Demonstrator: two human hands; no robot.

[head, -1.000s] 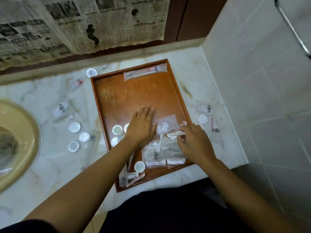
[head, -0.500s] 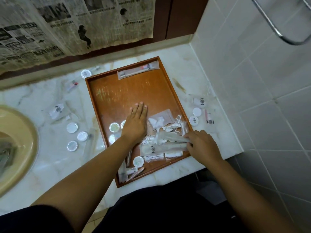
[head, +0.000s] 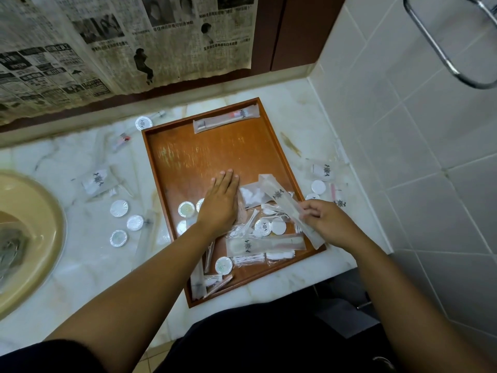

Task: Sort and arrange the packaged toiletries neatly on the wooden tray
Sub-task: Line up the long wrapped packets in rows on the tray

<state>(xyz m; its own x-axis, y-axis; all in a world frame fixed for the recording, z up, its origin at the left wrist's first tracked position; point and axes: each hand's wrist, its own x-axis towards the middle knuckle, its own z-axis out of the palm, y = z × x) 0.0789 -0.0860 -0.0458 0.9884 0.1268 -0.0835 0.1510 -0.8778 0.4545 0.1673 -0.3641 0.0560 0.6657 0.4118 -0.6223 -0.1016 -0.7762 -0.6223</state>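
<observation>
While one long packet (head: 226,120) lies aligned on the wooden tray (head: 201,157), the left hand (head: 219,205) rests flat, the right hand (head: 325,224) pinches a long sachet (head: 285,200), and most sorting appears outstanding.

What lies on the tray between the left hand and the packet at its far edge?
Nothing: in the head view, only bare tray separates the left hand from that packet.
</observation>
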